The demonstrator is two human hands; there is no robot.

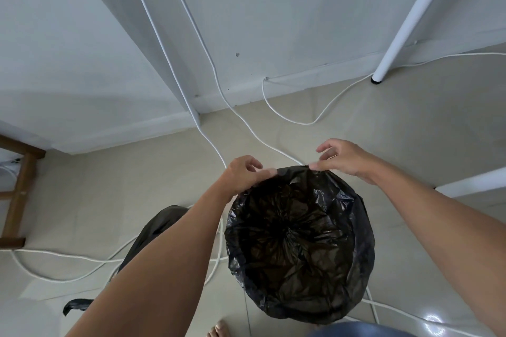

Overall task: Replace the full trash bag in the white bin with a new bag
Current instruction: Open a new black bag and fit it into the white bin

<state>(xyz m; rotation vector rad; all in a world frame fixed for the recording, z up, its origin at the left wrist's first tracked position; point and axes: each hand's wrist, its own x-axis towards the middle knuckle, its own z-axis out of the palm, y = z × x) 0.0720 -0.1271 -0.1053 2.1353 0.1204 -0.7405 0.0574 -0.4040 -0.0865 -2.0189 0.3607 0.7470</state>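
Observation:
A new black trash bag lines the bin, its edge folded over the rim all the way round, so the white bin itself is hidden under the plastic. My left hand pinches the bag's far edge at the rim. My right hand pinches the same far edge a little to the right, thumb and fingers on the plastic. The full black bag lies on the floor to the left of the bin, partly behind my left forearm.
White cables run across the beige tiled floor around the bin. A white table leg stands at the back right, a wooden stool frame at the far left. The wall corner is straight ahead. My bare toes show at the bottom edge.

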